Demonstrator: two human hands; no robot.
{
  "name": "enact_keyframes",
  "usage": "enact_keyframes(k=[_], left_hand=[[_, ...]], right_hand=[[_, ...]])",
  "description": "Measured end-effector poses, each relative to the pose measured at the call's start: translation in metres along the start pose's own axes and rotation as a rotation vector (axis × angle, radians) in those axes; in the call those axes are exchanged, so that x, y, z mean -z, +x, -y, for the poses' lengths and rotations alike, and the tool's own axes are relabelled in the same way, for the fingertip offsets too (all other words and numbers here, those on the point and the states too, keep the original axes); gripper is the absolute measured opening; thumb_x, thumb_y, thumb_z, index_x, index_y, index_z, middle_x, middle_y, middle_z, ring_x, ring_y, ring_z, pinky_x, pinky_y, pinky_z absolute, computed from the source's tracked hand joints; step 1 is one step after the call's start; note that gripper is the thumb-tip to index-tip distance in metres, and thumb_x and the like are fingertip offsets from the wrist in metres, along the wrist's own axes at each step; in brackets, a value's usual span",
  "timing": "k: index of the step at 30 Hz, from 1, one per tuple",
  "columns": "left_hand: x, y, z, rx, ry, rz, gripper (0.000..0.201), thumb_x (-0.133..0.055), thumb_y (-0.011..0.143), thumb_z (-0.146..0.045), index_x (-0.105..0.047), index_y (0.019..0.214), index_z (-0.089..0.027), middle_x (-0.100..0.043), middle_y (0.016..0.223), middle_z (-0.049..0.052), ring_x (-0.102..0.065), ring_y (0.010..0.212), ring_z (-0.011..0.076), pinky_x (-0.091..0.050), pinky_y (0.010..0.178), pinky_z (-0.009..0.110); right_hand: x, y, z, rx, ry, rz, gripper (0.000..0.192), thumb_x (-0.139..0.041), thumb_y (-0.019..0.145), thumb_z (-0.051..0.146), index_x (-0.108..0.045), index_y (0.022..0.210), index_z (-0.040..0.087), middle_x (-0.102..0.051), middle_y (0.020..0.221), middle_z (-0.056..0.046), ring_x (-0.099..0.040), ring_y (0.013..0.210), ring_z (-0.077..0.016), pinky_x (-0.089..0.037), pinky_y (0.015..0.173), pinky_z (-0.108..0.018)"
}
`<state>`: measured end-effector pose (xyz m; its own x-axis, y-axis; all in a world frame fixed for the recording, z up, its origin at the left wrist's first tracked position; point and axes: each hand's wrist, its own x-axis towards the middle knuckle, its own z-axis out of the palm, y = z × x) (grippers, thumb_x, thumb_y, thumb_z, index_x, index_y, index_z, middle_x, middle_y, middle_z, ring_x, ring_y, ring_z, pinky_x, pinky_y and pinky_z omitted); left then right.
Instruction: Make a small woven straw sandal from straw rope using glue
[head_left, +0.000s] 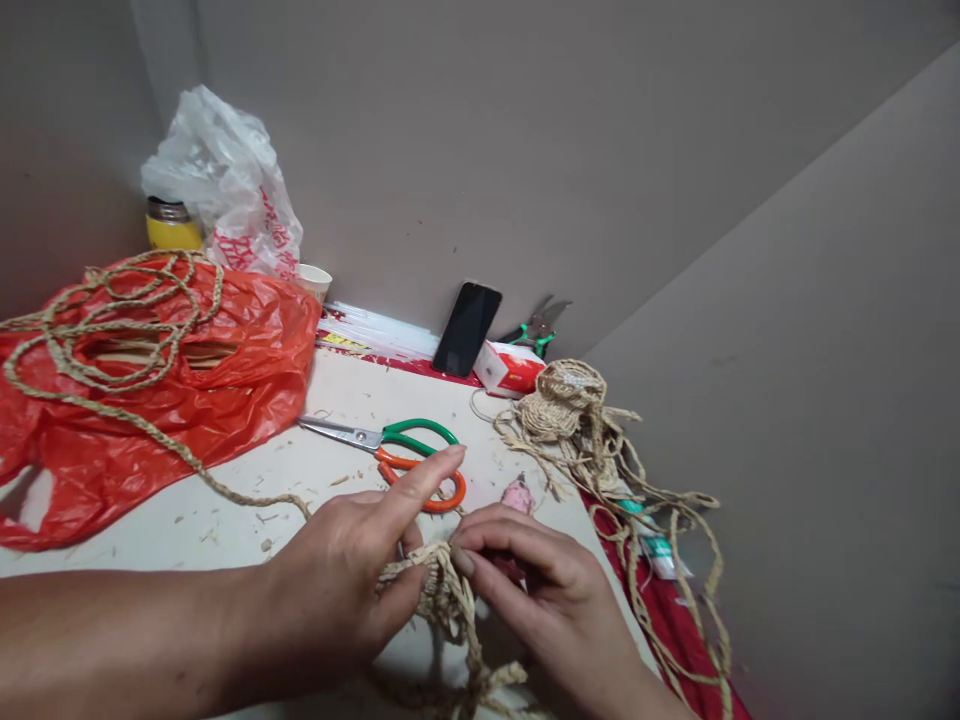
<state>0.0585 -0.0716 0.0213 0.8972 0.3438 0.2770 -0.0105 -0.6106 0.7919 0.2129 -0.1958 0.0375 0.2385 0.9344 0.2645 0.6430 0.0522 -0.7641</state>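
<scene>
Near the front of the table, my left hand (367, 560) grips a small woven straw piece (442, 595) between thumb and curled fingers, its index finger stretched out. My right hand (532, 590) pinches at the top right edge of the same piece; whether a strand lies between those fingertips is hidden. Loose braided ends hang below the piece. Scissors (397, 450) with green and orange handles lie just beyond my left hand. From behind that hand a braided straw cord (180, 450) runs left to a loose coil. A small pink object (517, 495) is partly covered by my right hand.
A red plastic bag (262, 390) under the coil covers the left side. Behind stand a white plastic bag (225, 170), a yellow-banded jar (172, 225), a paper cup (315, 280), a phone (468, 328) and pruning shears (541, 325). Woven straw pieces (562, 400) and cords lie right.
</scene>
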Motion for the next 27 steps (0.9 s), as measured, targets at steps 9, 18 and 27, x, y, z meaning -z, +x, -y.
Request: enact_keyframes(k=[9,18,27], left_hand=[[0.004,0.001,0.002,0.020,-0.031,0.043,0.077,-0.050,0.080,-0.015,-0.011,0.145,-0.031,-0.060,0.072,-0.007,-0.048,0.054,0.0084,-0.037,0.055,0.019],[0.018,0.015,-0.004,0.328,-0.186,0.029,0.088,-0.063,0.070,-0.021,-0.019,0.145,-0.030,-0.063,0.086,-0.002,-0.051,0.060,0.0097,-0.041,0.058,0.022],[0.042,0.025,-0.012,0.381,-1.077,0.012,0.044,-0.046,0.089,-0.043,-0.054,0.120,-0.013,-0.064,0.107,0.013,-0.061,0.081,0.0153,-0.046,0.079,0.032]], right_hand=[[0.005,-0.005,0.002,-0.049,0.037,0.086,0.009,-0.054,0.085,0.018,-0.062,0.088,0.021,-0.066,0.091,-0.005,-0.063,0.084,-0.0178,-0.052,0.072,-0.028],[0.003,-0.011,-0.009,-0.272,0.344,0.086,0.037,-0.055,0.088,0.028,-0.037,0.120,0.027,-0.065,0.096,-0.007,-0.064,0.085,-0.0181,-0.053,0.073,-0.031],[0.013,-0.004,-0.019,-0.190,0.075,-0.290,0.030,-0.055,0.088,0.035,-0.049,0.115,0.024,-0.065,0.103,-0.010,-0.066,0.091,-0.0206,-0.056,0.073,-0.029]])
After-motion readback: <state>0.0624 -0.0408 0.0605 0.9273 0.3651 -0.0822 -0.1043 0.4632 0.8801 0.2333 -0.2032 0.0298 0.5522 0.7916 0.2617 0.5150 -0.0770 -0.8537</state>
